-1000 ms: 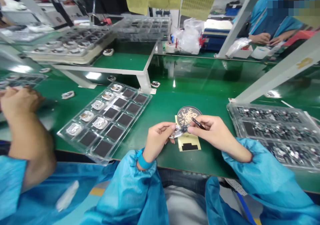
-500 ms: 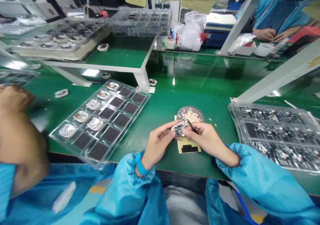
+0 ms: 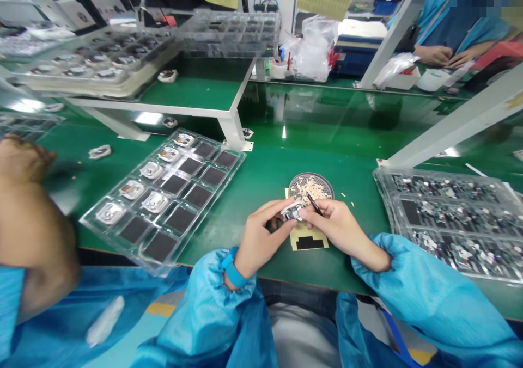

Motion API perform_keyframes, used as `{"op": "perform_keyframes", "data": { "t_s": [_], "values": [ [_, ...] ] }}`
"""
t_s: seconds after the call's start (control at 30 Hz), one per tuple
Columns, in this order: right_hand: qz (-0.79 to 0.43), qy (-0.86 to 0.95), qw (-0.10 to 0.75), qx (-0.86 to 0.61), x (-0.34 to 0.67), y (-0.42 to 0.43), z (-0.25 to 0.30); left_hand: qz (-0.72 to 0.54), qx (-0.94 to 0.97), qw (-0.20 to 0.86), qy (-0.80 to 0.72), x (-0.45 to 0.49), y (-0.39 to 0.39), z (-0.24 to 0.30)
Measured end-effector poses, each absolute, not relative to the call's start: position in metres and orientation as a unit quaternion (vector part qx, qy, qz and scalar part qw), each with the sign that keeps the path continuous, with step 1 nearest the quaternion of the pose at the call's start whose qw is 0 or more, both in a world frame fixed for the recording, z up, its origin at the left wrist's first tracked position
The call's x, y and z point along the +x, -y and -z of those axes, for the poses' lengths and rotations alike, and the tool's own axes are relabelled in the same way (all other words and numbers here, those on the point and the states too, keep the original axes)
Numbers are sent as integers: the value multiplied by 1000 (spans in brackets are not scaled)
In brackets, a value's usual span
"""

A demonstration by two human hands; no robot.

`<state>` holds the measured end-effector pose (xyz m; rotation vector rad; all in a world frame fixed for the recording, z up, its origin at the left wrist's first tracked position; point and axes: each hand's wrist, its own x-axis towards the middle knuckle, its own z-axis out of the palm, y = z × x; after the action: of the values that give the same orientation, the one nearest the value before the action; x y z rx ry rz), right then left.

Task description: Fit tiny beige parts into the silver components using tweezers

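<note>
My left hand (image 3: 261, 234) grips a small white-rimmed electronic assembly (image 3: 291, 212) between thumb and fingers. In my right hand (image 3: 341, 226) is a pair of black tweezers (image 3: 314, 204), slanting up and left, and that hand's thumb and fingertips also meet the assembly's right side. Just behind the hands, a round dark dish (image 3: 331, 185) holds many small beige pieces. Below them lies a yellow backing sheet (image 3: 298, 233) bearing a black cut-out sticker (image 3: 309, 243). My fingers partly cover the assembly and the tweezers' tips.
Left of me lies a clear tray (image 3: 175, 185) with several white-rimmed assemblies. A clear tray of circuit parts (image 3: 460, 215) sits at right. A white-legged shelf (image 3: 163, 108) carries stacked trays. A co-worker's arm (image 3: 35, 221) reaches in at left; another person's hands (image 3: 447, 56) are across.
My left hand has shifted slightly right and turned the assembly a little. The tweezers have tilted slightly in my right hand. The co-worker's hand at left has moved slightly.
</note>
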<state>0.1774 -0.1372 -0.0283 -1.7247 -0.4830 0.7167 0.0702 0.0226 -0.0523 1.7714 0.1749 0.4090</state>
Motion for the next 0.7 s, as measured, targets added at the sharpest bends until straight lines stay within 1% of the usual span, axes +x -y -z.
{"op": "perform_keyframes", "data": {
  "t_s": [0.13,0.57,0.63,0.7],
  "values": [
    [-304,201,574,-734,177,138,28,-193,790,579,-68,70,-22,51],
    [-307,210,566,-735,178,138,32,-194,782,587,-79,70,-23,51],
    [-279,207,559,-753,176,138,33,-183,763,613,-93,70,-23,50],
    [-247,204,577,-752,174,138,33,-142,721,669,-114,69,-24,51]
  ]
}}
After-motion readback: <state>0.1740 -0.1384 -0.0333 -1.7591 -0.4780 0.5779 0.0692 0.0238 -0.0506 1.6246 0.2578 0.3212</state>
